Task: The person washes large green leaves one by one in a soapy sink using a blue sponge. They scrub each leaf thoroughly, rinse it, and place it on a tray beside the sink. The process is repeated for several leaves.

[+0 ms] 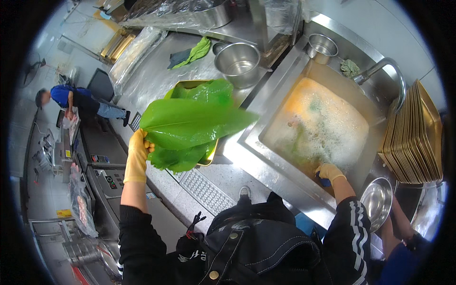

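Note:
My left hand, in a yellow rubber glove, grips the stem end of a large wet green leaf. More green leaves lie behind and below it on a gold-coloured metal tray. My right hand, also gloved, is at the near edge of a steel sink and holds a blue object, perhaps a sponge or brush, partly hidden by the fingers. Foamy, orange-tinged water fills the sink.
A steel pot and a green and grey cloth are on the steel counter. A faucet arches over the sink, beside stacked gold trays. A steel bowl is at right near a co-worker's arms; another person stands at left.

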`<state>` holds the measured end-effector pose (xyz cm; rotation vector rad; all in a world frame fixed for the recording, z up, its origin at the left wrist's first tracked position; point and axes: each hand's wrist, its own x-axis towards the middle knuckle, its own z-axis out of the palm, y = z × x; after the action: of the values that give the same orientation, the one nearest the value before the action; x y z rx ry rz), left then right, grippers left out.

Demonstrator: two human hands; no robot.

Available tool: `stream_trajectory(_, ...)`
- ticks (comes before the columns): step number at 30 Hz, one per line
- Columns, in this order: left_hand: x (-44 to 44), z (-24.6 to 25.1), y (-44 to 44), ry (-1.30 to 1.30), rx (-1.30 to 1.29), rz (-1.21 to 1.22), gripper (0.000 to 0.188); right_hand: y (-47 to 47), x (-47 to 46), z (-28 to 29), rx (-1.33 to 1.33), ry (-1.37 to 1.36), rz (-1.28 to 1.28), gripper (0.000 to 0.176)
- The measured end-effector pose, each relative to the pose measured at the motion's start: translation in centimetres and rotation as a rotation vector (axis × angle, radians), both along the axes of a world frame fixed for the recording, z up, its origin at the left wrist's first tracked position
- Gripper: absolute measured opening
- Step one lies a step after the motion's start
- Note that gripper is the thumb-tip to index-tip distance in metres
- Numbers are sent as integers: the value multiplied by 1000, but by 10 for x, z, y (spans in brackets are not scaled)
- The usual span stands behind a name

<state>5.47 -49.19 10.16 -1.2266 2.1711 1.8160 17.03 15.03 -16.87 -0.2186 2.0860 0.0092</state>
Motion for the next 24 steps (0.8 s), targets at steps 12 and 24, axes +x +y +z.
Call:
stream_trajectory(12, 64, -22, 8, -290, -221, -325, 49, -21, 26, 54, -2, 171, -274, 43)
stream_trajectory(24, 36, -25, 278, 661, -537, -938, 28, -86, -4, 123, -544, 205, -571, 46)
